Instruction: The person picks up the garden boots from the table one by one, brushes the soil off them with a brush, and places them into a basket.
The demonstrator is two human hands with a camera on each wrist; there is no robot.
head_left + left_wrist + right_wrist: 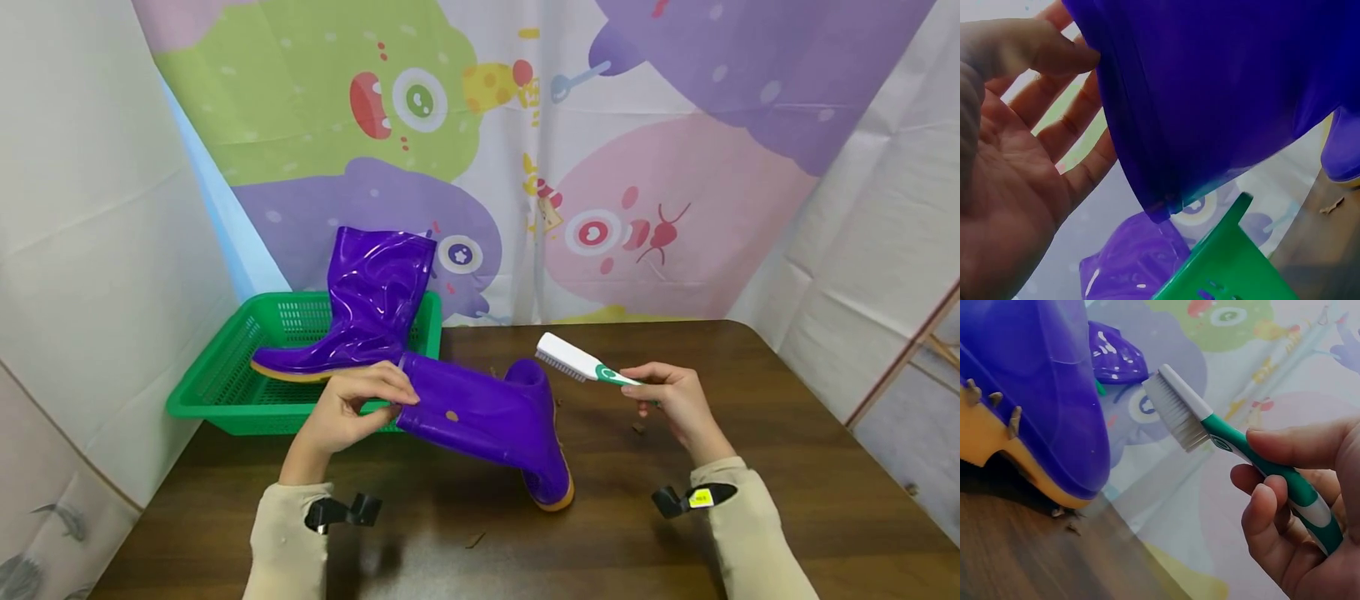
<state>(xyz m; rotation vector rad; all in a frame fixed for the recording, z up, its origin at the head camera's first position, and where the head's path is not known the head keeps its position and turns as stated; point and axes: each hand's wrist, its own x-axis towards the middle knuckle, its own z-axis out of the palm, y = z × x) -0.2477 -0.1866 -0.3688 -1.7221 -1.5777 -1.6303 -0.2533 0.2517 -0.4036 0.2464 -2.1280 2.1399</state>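
My left hand (352,412) pinches the top rim of a purple rubber boot (480,412), thumb on one side and fingers on the other. The boot is tilted over, its yellow-edged sole facing right and its toe toward me. A brown spot marks the shaft, and brown clumps (1015,422) cling along the sole edge in the right wrist view. In my right hand (678,408) is a white and green scrub brush (573,358), held by its handle. Its pale bristles (1175,415) are apart from the boot.
A second purple boot (375,292) stands in a green plastic basket (195,392) at the back left of the brown wooden table (645,533). Brown crumbs (475,541) lie scattered on the tabletop. A cartoon-printed curtain (510,233) hangs behind it.
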